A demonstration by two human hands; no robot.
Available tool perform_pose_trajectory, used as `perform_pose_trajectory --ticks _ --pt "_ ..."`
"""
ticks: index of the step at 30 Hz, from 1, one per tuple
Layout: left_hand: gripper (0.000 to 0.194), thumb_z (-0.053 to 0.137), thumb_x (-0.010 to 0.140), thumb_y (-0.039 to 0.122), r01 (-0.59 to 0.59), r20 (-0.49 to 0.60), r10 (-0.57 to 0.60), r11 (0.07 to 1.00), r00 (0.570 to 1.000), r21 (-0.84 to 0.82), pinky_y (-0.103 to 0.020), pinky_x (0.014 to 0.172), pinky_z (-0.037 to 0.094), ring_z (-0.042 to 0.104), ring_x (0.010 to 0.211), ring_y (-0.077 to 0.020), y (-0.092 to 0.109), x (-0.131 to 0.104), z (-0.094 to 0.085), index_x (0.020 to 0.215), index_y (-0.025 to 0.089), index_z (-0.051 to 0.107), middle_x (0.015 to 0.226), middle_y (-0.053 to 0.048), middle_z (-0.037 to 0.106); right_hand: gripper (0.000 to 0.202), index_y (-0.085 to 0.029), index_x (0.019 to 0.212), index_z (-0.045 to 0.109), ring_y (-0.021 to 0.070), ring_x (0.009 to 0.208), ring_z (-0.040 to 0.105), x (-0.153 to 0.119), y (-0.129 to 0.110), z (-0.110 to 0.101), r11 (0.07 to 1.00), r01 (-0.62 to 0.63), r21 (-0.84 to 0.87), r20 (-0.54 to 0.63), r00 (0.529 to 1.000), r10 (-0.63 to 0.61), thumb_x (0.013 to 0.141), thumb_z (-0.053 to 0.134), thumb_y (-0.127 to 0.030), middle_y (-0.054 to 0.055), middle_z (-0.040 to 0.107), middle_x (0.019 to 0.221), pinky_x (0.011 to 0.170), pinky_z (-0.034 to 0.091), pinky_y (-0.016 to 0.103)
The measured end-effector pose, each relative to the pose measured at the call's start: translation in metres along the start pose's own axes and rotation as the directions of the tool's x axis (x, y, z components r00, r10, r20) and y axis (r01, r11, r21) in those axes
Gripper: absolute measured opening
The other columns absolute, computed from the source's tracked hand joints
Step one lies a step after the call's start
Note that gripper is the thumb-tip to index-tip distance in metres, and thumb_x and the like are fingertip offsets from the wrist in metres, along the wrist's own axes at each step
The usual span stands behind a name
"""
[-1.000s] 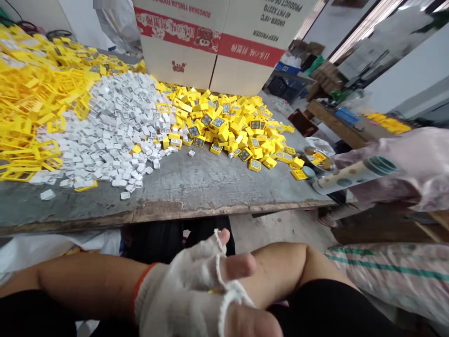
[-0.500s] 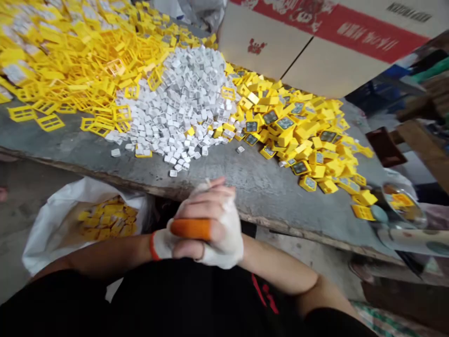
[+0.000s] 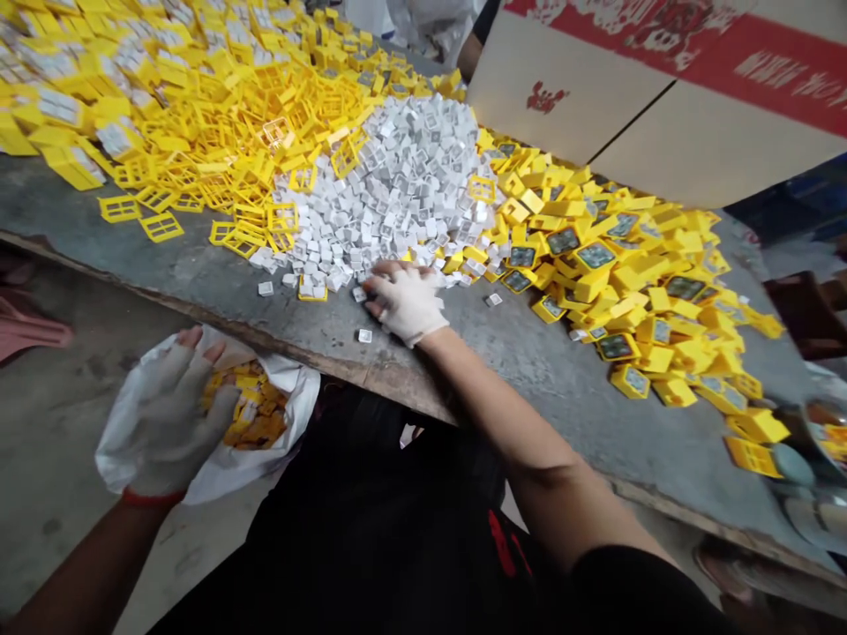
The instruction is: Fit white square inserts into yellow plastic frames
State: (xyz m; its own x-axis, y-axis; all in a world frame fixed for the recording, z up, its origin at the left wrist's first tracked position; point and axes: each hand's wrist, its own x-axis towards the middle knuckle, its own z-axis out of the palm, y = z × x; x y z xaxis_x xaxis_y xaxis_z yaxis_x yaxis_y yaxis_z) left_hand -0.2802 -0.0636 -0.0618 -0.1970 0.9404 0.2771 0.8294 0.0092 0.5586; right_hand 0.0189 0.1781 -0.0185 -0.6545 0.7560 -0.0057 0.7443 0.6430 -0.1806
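My right hand (image 3: 407, 302), in a white fingerless glove, is at the lower edge of a heap of small white pieces (image 3: 423, 168) on the grey table (image 3: 476, 362). Its fingers are bent down onto the pieces; whether they grip any is hidden. Above a white sack (image 3: 297, 397) that holds yellow pieces (image 3: 261, 414), my left hand (image 3: 176, 414) hangs with its gloved fingers spread and nothing in them. Yellow window frames (image 3: 198, 150) lie left of the white heap, and yellow blocks with grey panes (image 3: 635, 273) lie right of it.
A large carton (image 3: 609, 97) with a red band stands behind the heaps. Part of a person's arm (image 3: 471, 57) shows beside it. A clear container (image 3: 830, 441) stands at the right. A pink plastic object (image 3: 30, 326) is at the left, beyond the table edge.
My hands were clasped together at the table edge and have come apart. My right hand has moved up to the white pieces, my left hand out left over the sack, fingers spread. The view has shifted.
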Motion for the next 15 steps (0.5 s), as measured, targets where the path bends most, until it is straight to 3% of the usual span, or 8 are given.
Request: perform_pose_trajectory --ticks 1,2,5,8,11,15 --pt "0.087 0.073 0.091 0.059 -0.011 -0.079 0.015 0.999 0.997 0.046 -0.073 0.148 0.026 0.038 0.176 -0.0554 0.009 0.014 0.003 0.177 0.054 0.057 0.195 0.015 0.035 0.044 -0.030 0.155 0.077 0.0462 0.160 0.049 -0.008 0.011 0.002 0.999 -0.041 -0.008 -0.014 0.999 0.041 0.112 0.065 -0.033 0.017 0.067 0.172 0.123 0.037 0.068" --pt "0.082 0.072 0.092 0.061 -0.024 -0.065 0.029 0.997 0.997 0.079 -0.069 0.149 0.026 0.036 0.177 -0.0553 0.019 0.030 0.008 0.172 0.043 0.067 0.195 0.009 0.039 0.042 -0.030 0.152 0.079 0.0457 0.157 0.051 -0.017 0.024 0.003 0.997 -0.078 -0.012 -0.027 0.997 0.078 0.112 0.064 -0.033 0.017 0.069 0.169 0.122 0.038 0.067" --pt "0.079 0.070 0.096 0.058 -0.092 0.103 0.075 0.981 0.992 0.170 -0.071 0.148 0.024 0.034 0.179 -0.0546 0.057 0.077 0.038 0.164 0.017 0.074 0.193 -0.017 0.041 0.036 -0.029 0.141 0.084 0.0423 0.150 0.056 -0.048 0.071 0.007 0.987 -0.159 -0.011 -0.100 0.983 0.157 0.113 0.061 -0.033 0.016 0.075 0.160 0.120 0.039 0.064" --pt "0.085 0.082 0.096 0.055 -0.284 0.303 0.210 0.932 0.930 0.225 -0.079 0.146 0.014 0.033 0.179 -0.0562 0.099 0.109 0.076 0.172 0.019 0.066 0.192 -0.023 0.041 0.030 -0.029 0.122 0.089 0.0397 0.140 0.061 -0.081 0.116 0.014 0.977 -0.211 0.033 -0.225 0.951 0.212 0.111 0.061 -0.036 0.015 0.081 0.148 0.118 0.042 0.064" --pt "0.083 0.081 0.102 0.050 -0.399 0.417 0.288 0.893 0.862 0.208 -0.078 0.143 0.024 0.033 0.179 -0.0541 0.138 0.122 0.107 0.178 0.023 0.060 0.194 -0.022 0.037 0.035 -0.030 0.111 0.090 0.0394 0.131 0.068 -0.108 0.146 0.024 0.965 -0.235 0.115 -0.377 0.889 0.261 0.111 0.059 -0.046 0.015 0.085 0.136 0.114 0.048 0.066" --pt "0.084 0.083 0.103 0.050 -0.540 0.481 0.433 0.835 0.763 0.104 -0.072 0.142 0.032 0.039 0.177 -0.0491 0.161 0.133 0.120 0.179 0.024 0.058 0.191 -0.022 0.042 0.047 -0.031 0.105 0.090 0.0416 0.113 0.078 -0.128 0.160 0.037 0.959 -0.217 0.182 -0.521 0.806 0.281 0.112 0.051 -0.057 0.016 0.088 0.116 0.101 0.055 0.068"
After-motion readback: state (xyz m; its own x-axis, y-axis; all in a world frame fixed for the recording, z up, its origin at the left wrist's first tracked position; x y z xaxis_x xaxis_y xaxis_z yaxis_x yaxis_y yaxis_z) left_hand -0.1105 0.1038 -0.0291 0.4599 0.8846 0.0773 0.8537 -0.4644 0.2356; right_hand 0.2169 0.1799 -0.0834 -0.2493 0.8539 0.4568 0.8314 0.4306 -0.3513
